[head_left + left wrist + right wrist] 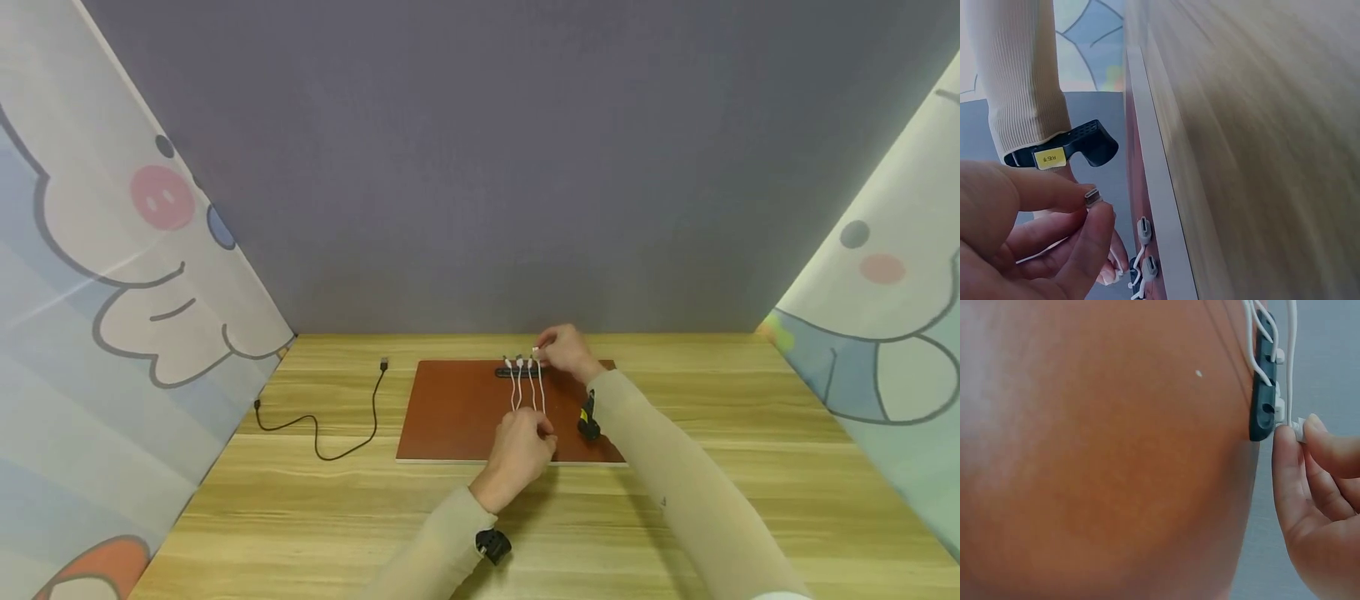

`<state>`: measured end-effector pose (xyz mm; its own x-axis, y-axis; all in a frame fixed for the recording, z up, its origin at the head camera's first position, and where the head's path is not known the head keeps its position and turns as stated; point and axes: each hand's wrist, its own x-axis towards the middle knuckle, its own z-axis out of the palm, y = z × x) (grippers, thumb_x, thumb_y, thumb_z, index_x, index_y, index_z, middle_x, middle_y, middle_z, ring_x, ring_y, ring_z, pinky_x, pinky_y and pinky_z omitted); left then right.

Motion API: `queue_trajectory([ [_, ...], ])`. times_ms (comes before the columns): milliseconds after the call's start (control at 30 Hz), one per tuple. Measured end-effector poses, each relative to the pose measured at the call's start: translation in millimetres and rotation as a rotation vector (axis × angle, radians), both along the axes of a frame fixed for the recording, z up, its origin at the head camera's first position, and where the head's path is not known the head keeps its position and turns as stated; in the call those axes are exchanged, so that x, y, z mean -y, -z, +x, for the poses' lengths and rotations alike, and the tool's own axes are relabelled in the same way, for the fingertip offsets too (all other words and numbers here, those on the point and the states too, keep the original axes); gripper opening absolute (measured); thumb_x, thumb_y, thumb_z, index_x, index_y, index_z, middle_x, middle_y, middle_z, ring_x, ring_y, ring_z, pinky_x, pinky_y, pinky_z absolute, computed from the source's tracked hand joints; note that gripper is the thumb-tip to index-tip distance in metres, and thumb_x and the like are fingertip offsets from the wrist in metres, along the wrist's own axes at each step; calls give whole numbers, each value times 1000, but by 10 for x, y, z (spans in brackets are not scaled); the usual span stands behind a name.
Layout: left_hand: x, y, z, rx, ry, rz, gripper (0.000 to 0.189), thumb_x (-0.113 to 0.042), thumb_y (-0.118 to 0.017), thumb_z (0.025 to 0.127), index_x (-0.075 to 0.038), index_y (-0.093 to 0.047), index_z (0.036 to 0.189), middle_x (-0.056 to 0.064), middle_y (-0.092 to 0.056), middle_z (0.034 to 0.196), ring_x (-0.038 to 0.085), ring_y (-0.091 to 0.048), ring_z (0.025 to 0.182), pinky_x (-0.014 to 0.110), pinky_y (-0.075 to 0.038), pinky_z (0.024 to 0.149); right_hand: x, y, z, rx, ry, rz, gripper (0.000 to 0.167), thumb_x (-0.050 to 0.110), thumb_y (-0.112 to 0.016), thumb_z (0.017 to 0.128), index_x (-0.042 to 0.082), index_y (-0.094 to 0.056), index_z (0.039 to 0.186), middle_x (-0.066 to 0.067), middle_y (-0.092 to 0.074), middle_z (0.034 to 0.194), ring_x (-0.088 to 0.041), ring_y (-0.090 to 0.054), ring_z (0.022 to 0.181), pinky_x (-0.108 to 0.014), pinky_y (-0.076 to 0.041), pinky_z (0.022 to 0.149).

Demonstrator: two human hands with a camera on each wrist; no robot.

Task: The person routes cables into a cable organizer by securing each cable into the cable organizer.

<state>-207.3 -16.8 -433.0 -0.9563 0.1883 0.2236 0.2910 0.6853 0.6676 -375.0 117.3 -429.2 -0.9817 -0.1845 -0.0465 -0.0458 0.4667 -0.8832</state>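
A dark cable holder (504, 373) with several slots lies at the far edge of the brown board (450, 417). White cables (1249, 337) pass through some of its slots. My right hand (567, 352) pinches the white plug (1300, 430) of another cable between thumb and fingers, just beyond the holder's end slot (1264, 420). Nearer me, my left hand (519, 446) pinches a small white connector (1092, 197) with a metal tip. Two other white connectors (1144, 230) lie near the board's front edge in the left wrist view.
A black USB cable (315, 425) lies loosely curved on the wooden table (337, 500), left of the board. Behind rises a grey panel (480, 167); cartoon-printed sheets (97, 208) flank both sides. Each wrist wears a black camera band (492, 546).
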Motion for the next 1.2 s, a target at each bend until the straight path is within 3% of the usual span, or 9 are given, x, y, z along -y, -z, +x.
queue_trajectory([
  [400, 5, 41, -9, -56, 30, -108, 15, -3, -76, 85, -11, -71, 72, 0, -64, 76, 19, -63, 70, 31, -51, 63, 49, 58, 1, -37, -23, 36, 21, -5, -69, 91, -11, -68, 111, -19, -69, 94, -26, -69, 80, -35, -58, 72],
  [800, -53, 17, -40, -70, 55, -235, 22, 0, -76, 82, -12, -65, 67, -1, -61, 71, 20, -65, 70, 31, -51, 60, 80, 93, -36, -117, -66, 244, 13, 3, -65, 94, -5, -65, 104, -15, -68, 89, -23, -66, 76, -33, -53, 66],
  [1033, -81, -48, -61, -42, 81, -265, 34, 7, -69, 80, -14, -52, 57, 0, -55, 63, 13, -57, 61, 29, -48, 53, 115, 9, -21, -146, -72, 372, 15, 7, -64, 95, -5, -67, 103, -19, -67, 101, -29, -62, 87, -42, -52, 78],
  [1200, -90, -64, -58, -43, 95, -286, 37, 8, -70, 78, -14, -50, 56, 0, -53, 61, 12, -55, 57, 29, -48, 52, 116, -16, -17, -148, -67, 398, 13, 7, -67, 93, -4, -68, 99, -19, -68, 105, -30, -62, 89, -44, -52, 81],
])
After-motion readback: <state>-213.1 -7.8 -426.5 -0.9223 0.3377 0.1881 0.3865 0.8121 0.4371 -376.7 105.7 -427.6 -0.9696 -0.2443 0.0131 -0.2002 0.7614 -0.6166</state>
